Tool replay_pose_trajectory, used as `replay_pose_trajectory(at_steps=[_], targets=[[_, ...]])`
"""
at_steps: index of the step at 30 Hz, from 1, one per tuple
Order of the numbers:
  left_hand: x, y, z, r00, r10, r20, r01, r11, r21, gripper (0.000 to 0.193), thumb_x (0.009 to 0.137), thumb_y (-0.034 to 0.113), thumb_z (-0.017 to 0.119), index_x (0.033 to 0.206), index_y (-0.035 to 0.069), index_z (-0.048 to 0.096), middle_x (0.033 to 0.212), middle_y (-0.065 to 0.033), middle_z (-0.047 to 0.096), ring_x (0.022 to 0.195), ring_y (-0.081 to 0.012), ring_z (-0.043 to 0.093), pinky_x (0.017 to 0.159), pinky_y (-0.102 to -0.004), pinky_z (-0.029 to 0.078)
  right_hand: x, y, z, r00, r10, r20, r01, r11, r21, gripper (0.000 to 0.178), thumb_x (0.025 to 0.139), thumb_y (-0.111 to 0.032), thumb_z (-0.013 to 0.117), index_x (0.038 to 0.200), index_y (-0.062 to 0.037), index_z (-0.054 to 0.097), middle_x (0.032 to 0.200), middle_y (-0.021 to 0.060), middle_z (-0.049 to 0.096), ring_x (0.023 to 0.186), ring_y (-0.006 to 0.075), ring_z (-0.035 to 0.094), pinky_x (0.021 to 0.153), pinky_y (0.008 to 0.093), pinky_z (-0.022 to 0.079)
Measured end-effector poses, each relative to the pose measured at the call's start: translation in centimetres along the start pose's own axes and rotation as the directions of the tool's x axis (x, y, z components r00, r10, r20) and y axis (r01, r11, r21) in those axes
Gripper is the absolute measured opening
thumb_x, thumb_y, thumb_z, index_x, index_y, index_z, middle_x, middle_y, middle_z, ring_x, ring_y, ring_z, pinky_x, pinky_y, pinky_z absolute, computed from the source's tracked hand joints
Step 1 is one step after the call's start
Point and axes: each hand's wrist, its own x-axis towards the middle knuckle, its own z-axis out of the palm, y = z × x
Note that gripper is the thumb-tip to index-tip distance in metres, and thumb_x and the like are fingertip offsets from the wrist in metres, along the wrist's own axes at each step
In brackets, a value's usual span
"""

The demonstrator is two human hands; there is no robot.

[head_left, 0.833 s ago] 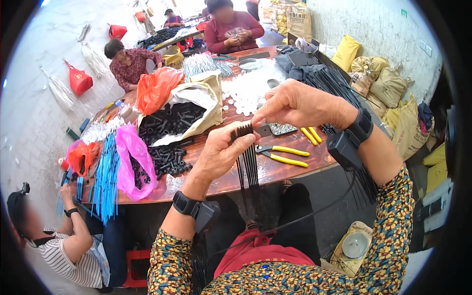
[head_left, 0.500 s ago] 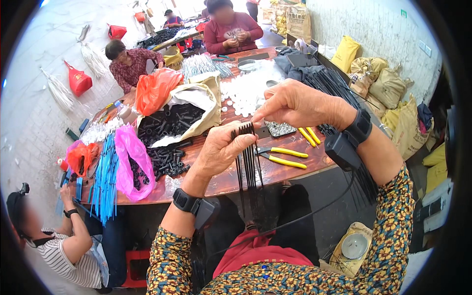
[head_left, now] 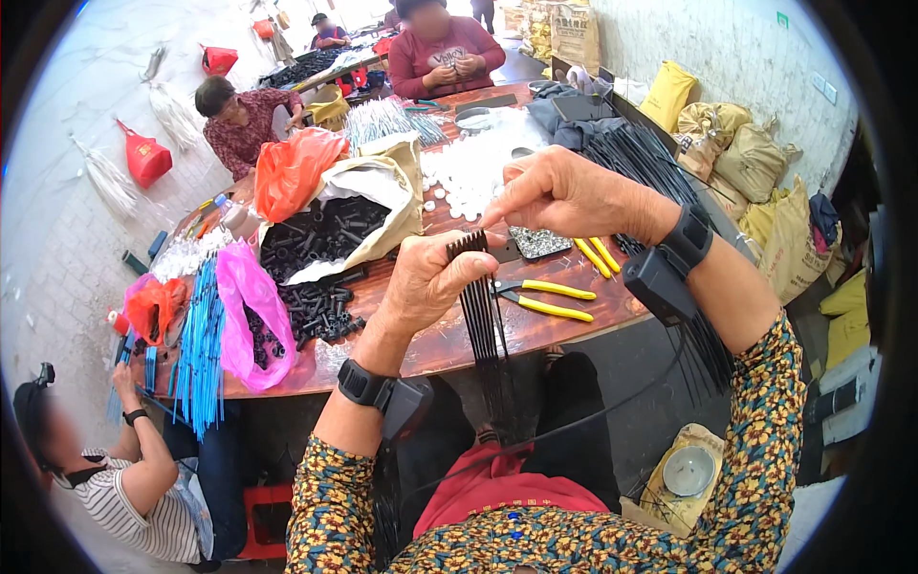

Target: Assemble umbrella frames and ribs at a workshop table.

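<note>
Black rods point(head_left: 481, 311) pinched tight in left fingers point(head_left: 467, 269), overlapping table edge point(head_left: 436, 364), right fingers point(head_left: 519, 198) half-curled, hold unclear, bare wood point(head_left: 442, 337) alongside

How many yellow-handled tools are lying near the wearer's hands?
2, both on the table: pliers, and another tool beyond their right end, partly hidden by the right hand.
</note>
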Motion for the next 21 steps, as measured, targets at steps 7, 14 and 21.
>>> replay_pose_trajectory(at_steps=[7,14,21], targets=[[-0.4,-0.6,0.8,0.993,0.006,-0.122,-0.027,0.985,-0.172,0.027,0.093,0.022,0.064,0.107,0.000,0.069,0.076,-0.0027,0.069,0.071,-0.0065,0.062,0.064,-0.0230,0.051,-0.2,-0.8,1.1,0.994,0.042,-0.103,-0.032,0.994,0.101,0.022,0.077,-0.001,0.059,0.093,-0.0015,0.073,0.082,0.0159,0.071,0.072,0.0206,0.066,0.068,0.0309,0.051],[-0.7,-0.7,1.7,0.987,-0.016,-0.161,-0.025,0.968,-0.250,0.025,0.092,0.018,0.065,0.109,-0.001,0.068,0.084,-0.0040,0.071,0.076,-0.0083,0.064,0.070,-0.0237,0.053,0.0,-2.6,2.9,0.947,0.021,-0.321,-0.058,0.993,-0.106,0.027,0.076,0.000,0.060,0.102,-0.0026,0.064,0.068,0.0077,0.058,0.062,0.0166,0.056,0.058,0.0310,0.046],[-0.6,0.5,2.0,0.991,-0.075,-0.108,0.024,0.909,-0.416,0.019,0.095,0.013,0.059,0.106,-0.001,0.065,0.087,-0.0088,0.070,0.081,-0.0168,0.068,0.075,-0.0286,0.055,-0.3,-3.2,3.1,0.891,-0.125,-0.437,0.029,0.975,-0.221,0.023,0.076,-0.006,0.066,0.098,-0.0021,0.065,0.078,0.0137,0.064,0.072,0.0289,0.063,0.067,0.0374,0.050]])
